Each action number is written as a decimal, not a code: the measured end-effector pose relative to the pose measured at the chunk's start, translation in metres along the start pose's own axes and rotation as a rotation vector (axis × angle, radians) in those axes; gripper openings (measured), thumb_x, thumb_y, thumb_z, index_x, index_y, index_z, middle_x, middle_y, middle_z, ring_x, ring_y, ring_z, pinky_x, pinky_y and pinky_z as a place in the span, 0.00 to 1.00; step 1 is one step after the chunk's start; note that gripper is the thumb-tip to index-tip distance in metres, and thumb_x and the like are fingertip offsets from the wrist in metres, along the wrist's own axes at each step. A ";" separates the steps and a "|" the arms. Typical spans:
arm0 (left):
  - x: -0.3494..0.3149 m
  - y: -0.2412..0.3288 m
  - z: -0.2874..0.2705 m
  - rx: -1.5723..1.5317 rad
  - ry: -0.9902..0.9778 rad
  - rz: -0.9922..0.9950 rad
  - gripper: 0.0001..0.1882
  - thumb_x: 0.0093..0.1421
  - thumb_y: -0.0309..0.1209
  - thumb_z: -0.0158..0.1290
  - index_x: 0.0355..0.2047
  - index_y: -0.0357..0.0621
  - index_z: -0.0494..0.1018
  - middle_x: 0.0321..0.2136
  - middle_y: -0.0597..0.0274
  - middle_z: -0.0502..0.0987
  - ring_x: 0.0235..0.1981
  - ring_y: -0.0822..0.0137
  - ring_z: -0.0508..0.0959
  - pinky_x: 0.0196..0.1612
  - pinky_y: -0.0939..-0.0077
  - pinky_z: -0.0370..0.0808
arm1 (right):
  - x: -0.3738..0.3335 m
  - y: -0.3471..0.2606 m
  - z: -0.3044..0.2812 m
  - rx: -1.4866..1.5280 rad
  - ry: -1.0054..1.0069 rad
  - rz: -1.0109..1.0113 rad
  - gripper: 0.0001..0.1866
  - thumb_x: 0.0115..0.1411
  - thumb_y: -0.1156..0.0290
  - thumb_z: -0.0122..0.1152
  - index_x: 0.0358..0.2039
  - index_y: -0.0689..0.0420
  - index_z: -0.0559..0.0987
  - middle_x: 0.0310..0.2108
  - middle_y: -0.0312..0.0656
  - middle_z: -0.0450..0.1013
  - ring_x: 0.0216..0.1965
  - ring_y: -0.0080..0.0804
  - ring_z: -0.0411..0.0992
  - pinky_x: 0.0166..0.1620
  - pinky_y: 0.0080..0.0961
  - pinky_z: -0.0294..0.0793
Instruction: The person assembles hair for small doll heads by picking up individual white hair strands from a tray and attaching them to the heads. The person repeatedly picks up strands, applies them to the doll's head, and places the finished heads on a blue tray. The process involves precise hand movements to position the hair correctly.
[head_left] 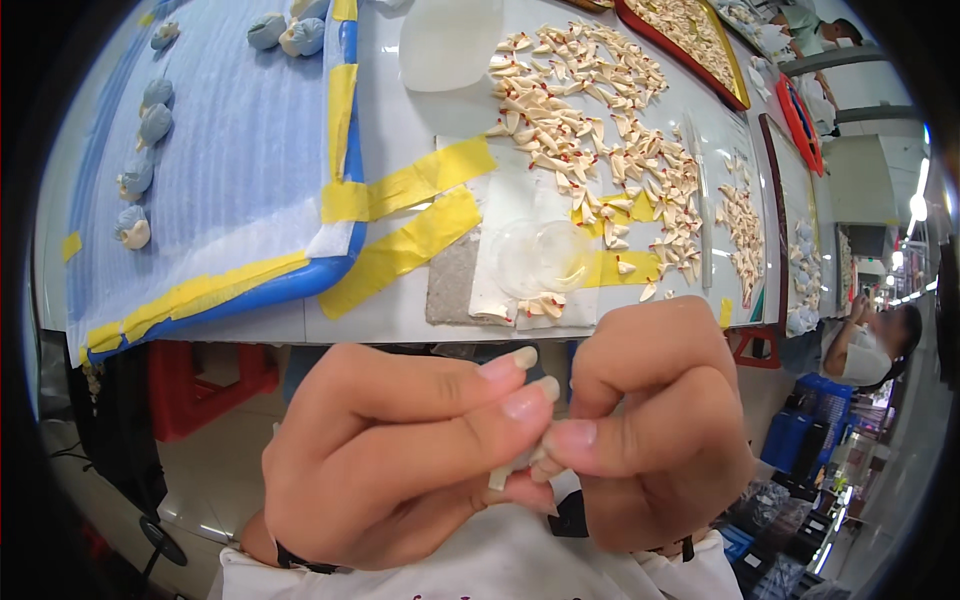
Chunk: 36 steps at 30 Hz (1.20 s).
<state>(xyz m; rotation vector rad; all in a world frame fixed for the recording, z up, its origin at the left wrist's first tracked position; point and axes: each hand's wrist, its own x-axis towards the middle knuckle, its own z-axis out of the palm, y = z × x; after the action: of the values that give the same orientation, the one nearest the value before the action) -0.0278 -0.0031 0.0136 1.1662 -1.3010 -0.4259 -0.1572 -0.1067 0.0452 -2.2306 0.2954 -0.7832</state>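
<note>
Pinching one small pale piece (543,466) between them, left hand (400,450) and right hand (660,430) meet, fingers curled; piece mostly covered, its full shape I cannot tell; it sits just short of the table (398,125), before a white shirt (480,565); many red-tipped cream bits (550,125) strewn beyond; clear discs (540,258) nearer; at left, blue-rimmed tray (250,140), grey-blue lumps (136,178) on its lining; yellow tape (425,177) beside it.
</note>
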 end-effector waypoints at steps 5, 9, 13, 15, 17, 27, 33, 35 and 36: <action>0.001 0.003 -0.005 0.005 -0.071 -0.127 0.16 0.45 0.23 0.61 0.34 0.34 0.70 0.31 0.50 0.70 0.31 0.62 0.75 0.32 0.75 0.72 | -0.006 0.005 -0.002 0.165 0.051 0.129 0.18 0.40 0.81 0.65 0.32 0.55 0.70 0.28 0.39 0.65 0.26 0.23 0.62 0.30 0.17 0.61; 0.009 -0.004 0.001 0.157 -0.085 0.065 0.18 0.44 0.30 0.62 0.34 0.34 0.70 0.33 0.51 0.71 0.30 0.61 0.73 0.32 0.72 0.72 | -0.009 -0.004 -0.015 0.578 -0.051 0.526 0.30 0.44 0.78 0.67 0.47 0.61 0.62 0.38 0.44 0.66 0.38 0.28 0.68 0.40 0.21 0.67; 0.012 -0.004 0.007 0.365 -0.187 0.207 0.21 0.47 0.35 0.59 0.38 0.34 0.69 0.37 0.49 0.71 0.35 0.54 0.72 0.38 0.66 0.70 | -0.011 -0.005 -0.019 0.742 -0.066 0.626 0.25 0.47 0.84 0.61 0.47 0.66 0.65 0.42 0.46 0.67 0.43 0.30 0.68 0.47 0.26 0.66; 0.018 0.011 -0.016 0.515 -0.192 0.170 0.21 0.50 0.34 0.56 0.41 0.34 0.67 0.40 0.48 0.70 0.41 0.52 0.71 0.44 0.64 0.69 | -0.007 0.001 -0.050 0.442 0.004 0.556 0.16 0.47 0.81 0.58 0.39 0.66 0.71 0.37 0.44 0.70 0.37 0.27 0.69 0.40 0.21 0.68; 0.010 0.005 -0.049 0.868 0.015 -0.020 0.24 0.54 0.36 0.54 0.48 0.36 0.65 0.46 0.50 0.67 0.47 0.54 0.68 0.51 0.64 0.63 | -0.014 0.008 -0.090 0.056 0.336 0.691 0.11 0.50 0.76 0.53 0.35 0.63 0.74 0.32 0.40 0.71 0.27 0.20 0.68 0.29 0.15 0.66; 0.002 -0.009 -0.161 1.155 -0.049 -0.499 0.17 0.61 0.29 0.41 0.50 0.41 0.65 0.52 0.59 0.65 0.52 0.68 0.64 0.53 0.76 0.59 | -0.117 0.120 -0.262 -1.156 0.231 1.023 0.12 0.48 0.73 0.54 0.35 0.54 0.75 0.37 0.45 0.70 0.39 0.44 0.69 0.42 0.30 0.68; 0.018 -0.010 -0.147 0.979 -0.038 -0.617 0.13 0.54 0.24 0.45 0.41 0.40 0.70 0.44 0.60 0.68 0.42 0.69 0.67 0.39 0.78 0.62 | -0.074 0.097 -0.223 -0.967 0.330 0.775 0.13 0.46 0.75 0.56 0.36 0.57 0.74 0.35 0.43 0.71 0.38 0.37 0.70 0.39 0.27 0.68; 0.020 -0.017 -0.140 0.984 -0.042 -0.539 0.12 0.54 0.23 0.45 0.39 0.39 0.70 0.43 0.59 0.68 0.41 0.69 0.68 0.39 0.79 0.63 | -0.044 0.091 -0.194 -0.659 0.165 0.644 0.14 0.45 0.77 0.56 0.35 0.59 0.74 0.33 0.43 0.71 0.35 0.32 0.70 0.37 0.23 0.68; 0.023 -0.021 -0.135 0.976 -0.045 -0.496 0.11 0.53 0.22 0.45 0.39 0.38 0.70 0.42 0.59 0.68 0.40 0.69 0.68 0.38 0.80 0.63 | -0.034 0.091 -0.184 -0.623 0.125 0.605 0.13 0.44 0.78 0.56 0.34 0.59 0.75 0.32 0.43 0.71 0.33 0.32 0.69 0.36 0.23 0.68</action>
<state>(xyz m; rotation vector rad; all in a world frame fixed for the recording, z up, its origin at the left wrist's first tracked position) 0.1068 0.0261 0.0290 2.3315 -1.2671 -0.1451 -0.2953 -0.2615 0.0638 -2.4253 1.3565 -0.5315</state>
